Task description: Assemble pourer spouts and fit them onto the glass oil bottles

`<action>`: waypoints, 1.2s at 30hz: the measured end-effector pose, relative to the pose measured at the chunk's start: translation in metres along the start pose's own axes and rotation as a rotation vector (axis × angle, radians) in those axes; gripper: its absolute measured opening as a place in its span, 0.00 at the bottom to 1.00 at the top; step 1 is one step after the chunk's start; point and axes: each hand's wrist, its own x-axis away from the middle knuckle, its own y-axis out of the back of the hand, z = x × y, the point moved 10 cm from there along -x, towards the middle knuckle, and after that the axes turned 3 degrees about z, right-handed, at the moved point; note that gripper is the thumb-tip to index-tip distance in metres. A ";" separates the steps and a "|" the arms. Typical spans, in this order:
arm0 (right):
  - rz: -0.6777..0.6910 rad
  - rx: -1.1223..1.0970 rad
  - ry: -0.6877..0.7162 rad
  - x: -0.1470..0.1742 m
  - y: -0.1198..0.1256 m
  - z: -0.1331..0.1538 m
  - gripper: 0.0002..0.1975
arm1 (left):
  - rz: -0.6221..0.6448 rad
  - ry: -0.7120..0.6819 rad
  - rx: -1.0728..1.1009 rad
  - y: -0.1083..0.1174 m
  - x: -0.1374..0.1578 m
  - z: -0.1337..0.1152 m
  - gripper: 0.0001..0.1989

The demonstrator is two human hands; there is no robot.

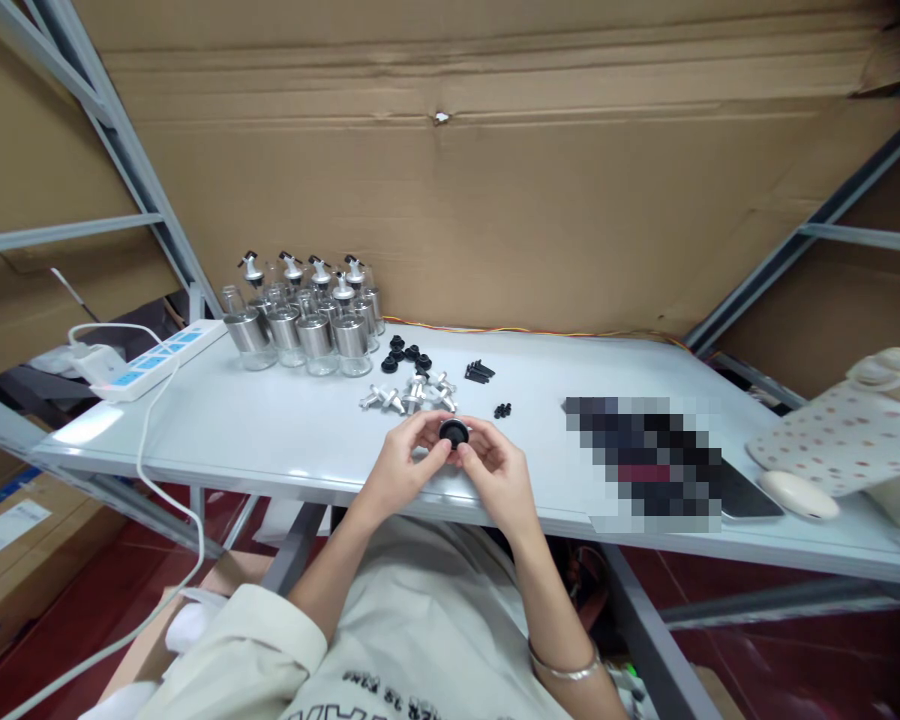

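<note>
Between both hands, just above the table's front edge, is a round black stopper [454, 433] with a silver rim. My left hand [414, 458] grips its left side, thumb bent onto the lower edge. On the right side my right hand [496, 466] pinches it the same way. Just behind the hands lie several silver pourer spouts [420, 392]. Several black stoppers [401, 354] sit farther back. To their right are a group of thin black pieces [480, 372] and a small cluster of tiny black parts [502, 411].
Several glass bottles with steel bands [316, 340], some topped by pourers, stand at the back left. Left of them lies a power strip [161, 360] with a white cable. A blurred-out dark object [645, 460], a white oval case [799, 494] and a spotted bag [840, 435] occupy the right.
</note>
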 end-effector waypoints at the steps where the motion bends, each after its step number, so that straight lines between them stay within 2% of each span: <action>1: 0.004 0.003 -0.003 0.000 0.000 0.000 0.13 | 0.000 0.001 0.002 0.000 0.000 0.000 0.14; 11: 0.032 0.026 0.006 0.001 -0.002 0.001 0.12 | 0.018 -0.036 -0.006 -0.001 0.001 -0.003 0.12; 25: 0.052 0.150 0.008 0.003 -0.005 0.005 0.13 | 0.009 0.046 -0.023 0.000 0.002 -0.002 0.11; 36: 0.048 0.160 0.028 0.004 -0.004 0.008 0.13 | 0.011 0.014 -0.036 0.001 0.002 -0.009 0.07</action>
